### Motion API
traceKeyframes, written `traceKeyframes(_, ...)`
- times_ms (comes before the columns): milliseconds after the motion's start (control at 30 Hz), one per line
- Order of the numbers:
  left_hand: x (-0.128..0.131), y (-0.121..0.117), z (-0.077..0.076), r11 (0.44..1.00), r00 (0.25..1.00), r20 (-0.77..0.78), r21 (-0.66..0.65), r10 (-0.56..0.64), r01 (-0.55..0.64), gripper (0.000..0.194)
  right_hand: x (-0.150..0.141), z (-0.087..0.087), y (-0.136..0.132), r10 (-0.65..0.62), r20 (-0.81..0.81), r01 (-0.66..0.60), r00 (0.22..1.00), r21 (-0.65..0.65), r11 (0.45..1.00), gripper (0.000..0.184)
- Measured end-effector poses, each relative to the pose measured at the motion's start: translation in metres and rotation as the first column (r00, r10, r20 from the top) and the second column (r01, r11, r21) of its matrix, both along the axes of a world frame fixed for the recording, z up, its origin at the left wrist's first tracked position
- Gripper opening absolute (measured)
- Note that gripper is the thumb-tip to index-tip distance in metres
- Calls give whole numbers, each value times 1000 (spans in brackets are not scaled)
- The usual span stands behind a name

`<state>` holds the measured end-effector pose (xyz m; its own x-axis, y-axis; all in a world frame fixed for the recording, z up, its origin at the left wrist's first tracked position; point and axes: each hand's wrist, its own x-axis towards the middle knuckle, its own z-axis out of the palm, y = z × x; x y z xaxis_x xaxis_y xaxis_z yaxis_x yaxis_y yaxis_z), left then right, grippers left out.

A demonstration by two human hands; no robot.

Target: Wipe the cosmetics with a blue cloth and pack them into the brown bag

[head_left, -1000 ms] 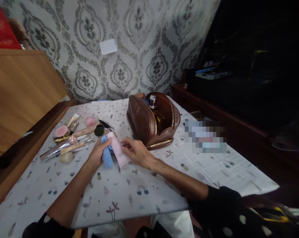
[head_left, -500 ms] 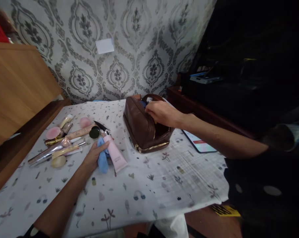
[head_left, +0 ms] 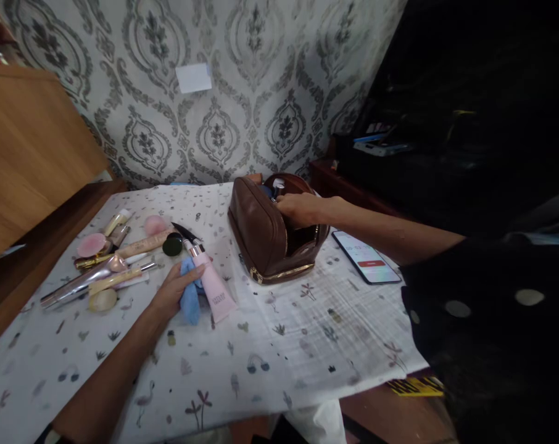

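Observation:
My left hand (head_left: 172,291) rests on the table with its fingers curled around a blue cloth (head_left: 190,295), right beside a pink tube (head_left: 211,283) with a silver cap. My right hand (head_left: 300,208) reaches into the open top of a brown leather pouch (head_left: 263,231). Its fingers are bent inside the opening near a small silver-topped bottle (head_left: 278,184); whether they grip anything is hidden.
Several makeup items lie at the left: pink sponges (head_left: 91,245), brushes and tubes (head_left: 122,271), a dark round compact (head_left: 173,245). A lit phone (head_left: 366,256) lies right of the pouch. A wooden panel (head_left: 29,154) stands left, dark furniture (head_left: 446,135) right.
My right hand left the pink tube and moved up into the pouch's opening. The left hand stayed on the blue cloth. The view shifted slightly left.

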<state>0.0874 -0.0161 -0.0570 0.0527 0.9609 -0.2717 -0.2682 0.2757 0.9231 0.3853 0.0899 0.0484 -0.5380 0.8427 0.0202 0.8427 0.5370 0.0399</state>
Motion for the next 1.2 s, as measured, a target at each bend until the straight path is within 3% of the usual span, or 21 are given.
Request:
traceKeyframes(133,1,-1,2,1000,1000,-3,-12,-16,16,61,-13,8,-10,-38,351,57,936,-43,997,40)
traceKeyframes(467,1,-1,0,1000,1000,-12,-17,-14,14,62,-17,-1,1,-130,490,160,862,-19,987,51)
traceKeyframes(633,1,-2,0,1000,1000,-20,-20,-7,7,62,-19,-7,-3,-136,588,132,797,50,990,47)
traceKeyframes(767,1,0,-1,1000,1000,-27,-1,-6,6,59,-18,-2,-9,-116,615,124,780,30,992,41)
traceKeyframes(1200,-3,1,-4,998,998,-37,28,-57,58,59,-12,0,0,-20,490,58,872,-62,996,45)
